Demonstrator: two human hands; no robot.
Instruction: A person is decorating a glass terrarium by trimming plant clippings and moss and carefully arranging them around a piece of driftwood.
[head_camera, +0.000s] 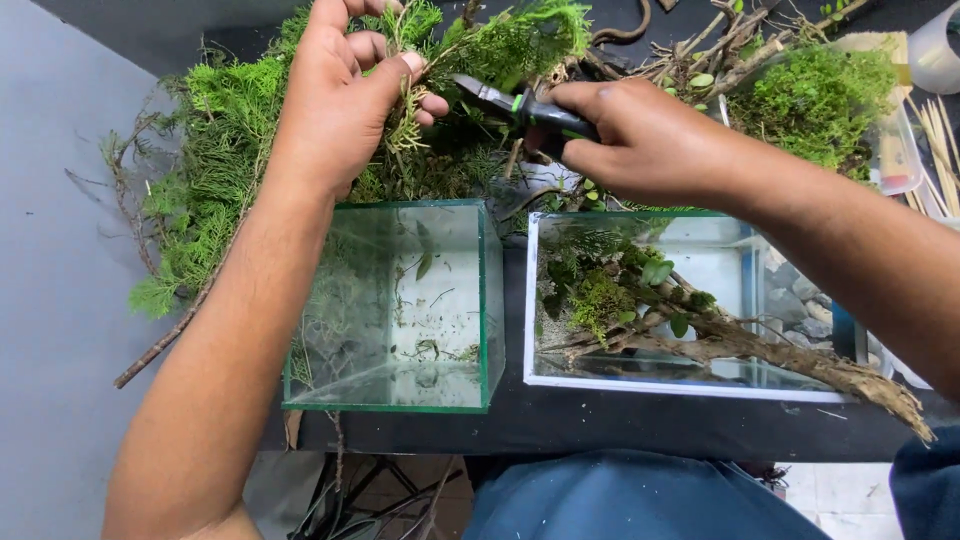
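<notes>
Far left: heap of feathery green foliage (215, 150) on dark table (560, 425), bare twigs trailing off its edge.

Left hand (345, 95) over the heap, thumb and fingers (412, 65) pinched shut on a thin pale-green sprig (405, 120). Sprig hangs roughly upright from the pinch, long axis running top to bottom.

Below it: empty glass cube (400, 305), a few plant scraps on its floor.

Centre: small snips (505, 100), blades pointing left at the sprig, tips just beside it, crossing its axis nearly square. Cannot tell whether the blades touch the stem.

Right hand (640, 145) wrapped closed around the snips' dark handles; it lies to the right of the sprig, the left hand being the one on it.

Right: second glass tank (690, 300) holding driftwood branch (760, 350), moss, small leaves. Beyond, moss clump (815, 95).
</notes>
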